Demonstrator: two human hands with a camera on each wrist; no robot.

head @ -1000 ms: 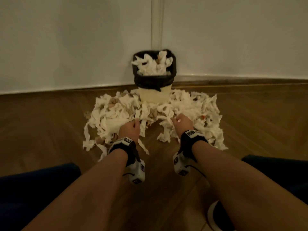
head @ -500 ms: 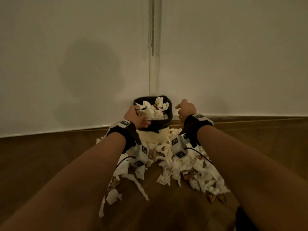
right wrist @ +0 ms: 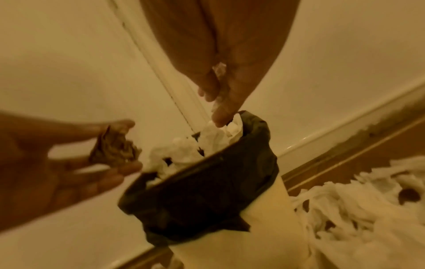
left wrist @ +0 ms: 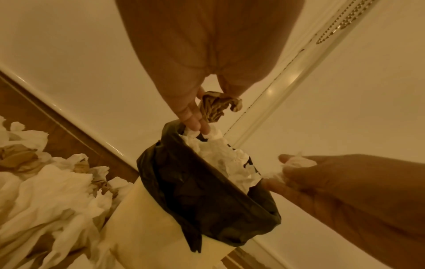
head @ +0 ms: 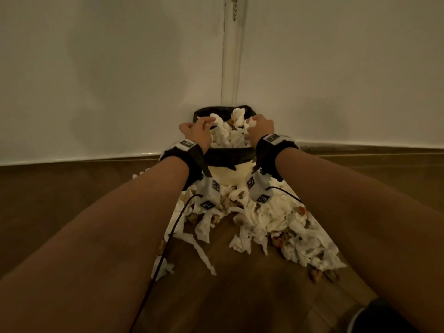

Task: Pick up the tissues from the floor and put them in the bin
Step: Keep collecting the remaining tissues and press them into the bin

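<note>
Head view: bin (head: 230, 174), cream with a black liner (head: 225, 157), stands on the wooden floor (head: 60, 200) in the corner of the white walls (head: 108, 68), heaped with white tissues.
Left hand (head: 198, 134): over the bin's left rim, fingers curled; what they hold cannot be told from here.
Right hand (head: 260, 127): over the right rim, fingers closed round a white tissue (head: 249, 122).
Floor tissues (head: 276, 222): a pile spread in front of the bin and around its base, with brown scraps mixed in.
Left wrist view: left hand (left wrist: 207, 63) pinches a brown crumpled tissue (left wrist: 216, 107) between thumb and fingers, just above the liner's rim (left wrist: 207, 196); fingertips touch the white heap in the bin.
Right hand here (left wrist: 333, 182): beside the bin, gripping a white wad (left wrist: 296, 162).
Right wrist view: blurred; right hand (right wrist: 225, 63) holds white tissue (right wrist: 219, 70) between fingers and thumb above the bin's heap (right wrist: 207, 143).
Left hand here (right wrist: 57, 154): fingers curled round the brown tissue (right wrist: 113, 145), just beside the liner's rim (right wrist: 202, 191).
</note>
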